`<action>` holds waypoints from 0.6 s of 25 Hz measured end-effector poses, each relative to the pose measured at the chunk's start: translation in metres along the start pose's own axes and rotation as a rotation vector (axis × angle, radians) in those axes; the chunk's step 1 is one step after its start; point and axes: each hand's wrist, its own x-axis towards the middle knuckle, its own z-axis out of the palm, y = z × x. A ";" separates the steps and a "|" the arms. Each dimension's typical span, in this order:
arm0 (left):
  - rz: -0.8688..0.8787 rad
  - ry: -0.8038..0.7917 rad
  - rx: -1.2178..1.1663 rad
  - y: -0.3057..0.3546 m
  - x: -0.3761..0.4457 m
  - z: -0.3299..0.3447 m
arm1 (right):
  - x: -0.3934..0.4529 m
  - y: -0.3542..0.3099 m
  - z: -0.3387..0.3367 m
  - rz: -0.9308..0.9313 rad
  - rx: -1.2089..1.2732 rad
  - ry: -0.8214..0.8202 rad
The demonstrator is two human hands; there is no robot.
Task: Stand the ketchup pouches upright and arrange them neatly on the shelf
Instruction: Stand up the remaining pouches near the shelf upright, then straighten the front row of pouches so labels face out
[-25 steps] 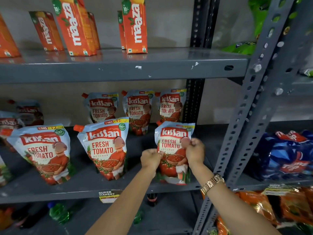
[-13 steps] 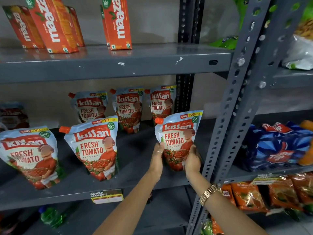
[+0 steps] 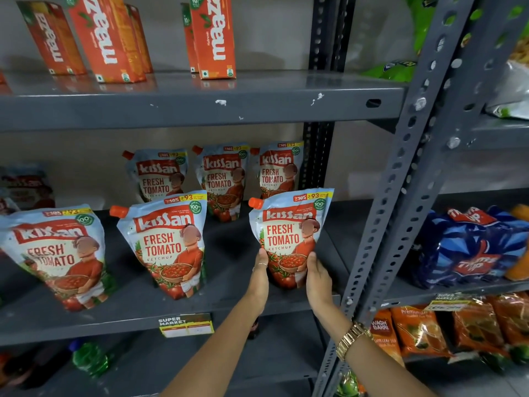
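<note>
A Kissan ketchup pouch (image 3: 289, 233) with an orange cap stands upright at the front right of the grey middle shelf (image 3: 137, 319). My left hand (image 3: 259, 275) presses its lower left side and my right hand (image 3: 317, 277) its lower right side. Two more pouches stand in the front row, one in the middle (image 3: 169, 242) and one at the left (image 3: 54, 253). Three pouches (image 3: 220, 179) stand in a back row against the wall. A blurred pouch (image 3: 25, 184) sits at the far left, partly cut off.
Orange Maaza juice cartons (image 3: 213, 38) stand on the shelf above. A slotted grey upright (image 3: 400, 196) rises just right of my hands. Blue Thums Up packs (image 3: 469, 247) lie on the neighbouring shelf, orange tea packets (image 3: 420, 330) below them. A green bottle (image 3: 88, 359) lies on the lower shelf.
The right front pouch has gone from folded over to standing upright. My hands slid down from its upper part to its lower sides.
</note>
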 end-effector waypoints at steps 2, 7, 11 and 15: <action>0.013 0.035 0.003 -0.003 0.001 -0.003 | -0.007 0.003 0.005 -0.090 -0.016 0.126; 0.411 0.705 0.000 0.002 -0.011 -0.037 | -0.047 -0.001 0.027 -0.508 -0.069 0.281; 0.460 0.942 -0.044 0.021 -0.030 -0.084 | -0.063 -0.013 0.067 -0.518 -0.054 -0.001; 0.382 0.929 0.006 0.023 -0.032 -0.136 | -0.063 -0.026 0.106 -0.362 -0.078 -0.172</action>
